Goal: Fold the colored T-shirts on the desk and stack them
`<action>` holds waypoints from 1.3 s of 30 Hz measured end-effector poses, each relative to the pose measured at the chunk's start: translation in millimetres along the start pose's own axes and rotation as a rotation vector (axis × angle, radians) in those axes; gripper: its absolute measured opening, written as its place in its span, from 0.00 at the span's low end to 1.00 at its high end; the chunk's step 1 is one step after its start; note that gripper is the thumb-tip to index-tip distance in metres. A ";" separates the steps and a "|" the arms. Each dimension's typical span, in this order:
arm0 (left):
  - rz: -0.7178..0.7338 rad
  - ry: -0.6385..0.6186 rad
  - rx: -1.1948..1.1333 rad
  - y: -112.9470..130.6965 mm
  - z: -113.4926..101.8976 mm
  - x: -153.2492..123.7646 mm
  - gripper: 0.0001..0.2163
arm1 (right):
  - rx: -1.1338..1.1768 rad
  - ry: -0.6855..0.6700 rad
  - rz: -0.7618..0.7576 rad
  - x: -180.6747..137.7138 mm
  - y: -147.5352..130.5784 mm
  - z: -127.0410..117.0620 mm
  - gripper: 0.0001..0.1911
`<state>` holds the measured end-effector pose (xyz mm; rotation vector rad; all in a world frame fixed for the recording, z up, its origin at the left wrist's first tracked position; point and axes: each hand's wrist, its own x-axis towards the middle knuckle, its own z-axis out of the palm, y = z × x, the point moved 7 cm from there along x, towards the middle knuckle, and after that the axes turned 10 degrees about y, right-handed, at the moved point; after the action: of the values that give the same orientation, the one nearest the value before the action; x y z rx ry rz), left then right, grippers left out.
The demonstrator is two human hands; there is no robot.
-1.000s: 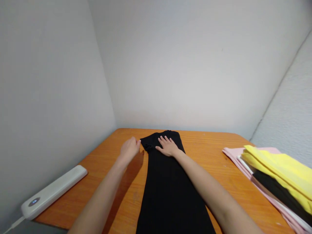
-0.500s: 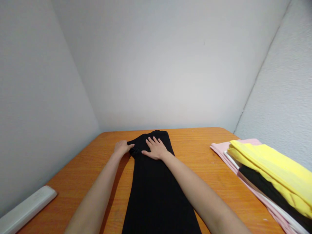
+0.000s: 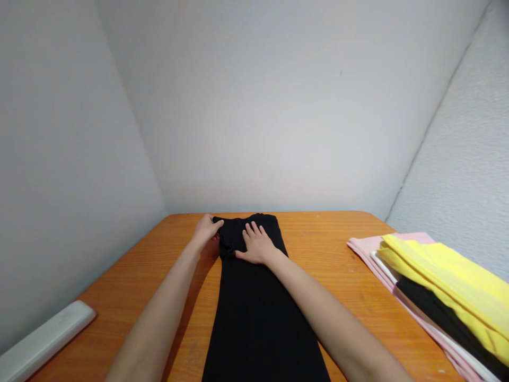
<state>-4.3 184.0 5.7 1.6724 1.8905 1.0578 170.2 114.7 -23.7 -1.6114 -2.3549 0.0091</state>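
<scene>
A long black garment (image 3: 258, 313) lies stretched down the middle of the orange wooden table (image 3: 326, 265), running from the far edge toward me. My right hand (image 3: 257, 246) rests flat on its far end, fingers spread. My left hand (image 3: 205, 231) is at the garment's far left corner, its fingers pinched on the black fabric there.
A stack of folded clothes (image 3: 441, 297), pink, white, black and yellow, sits at the table's right side. A white oblong device (image 3: 43, 339) lies at the near left edge. Grey walls close in behind and on both sides.
My left hand came in from the bare table and took hold of the garment's far left corner, pulling it slightly farther away. My right hand stayed flat on the fabric.
</scene>
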 end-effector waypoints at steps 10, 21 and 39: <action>0.138 -0.054 -0.242 42.4 32.3 -20.8 0.11 | 0.035 -0.186 0.169 -13.1 -23.6 13.5 0.52; 0.451 -0.519 -0.178 62.6 58.0 -54.5 0.08 | 0.036 -0.141 0.175 7.4 59.6 -72.9 0.16; 0.760 -0.343 0.499 36.4 106.1 -75.8 0.32 | 0.180 0.002 0.124 -0.1 30.4 11.7 0.43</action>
<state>112.0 139.7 -47.7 2.7737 1.3674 0.4599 195.1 127.8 -40.0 -1.6636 -2.1795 0.2370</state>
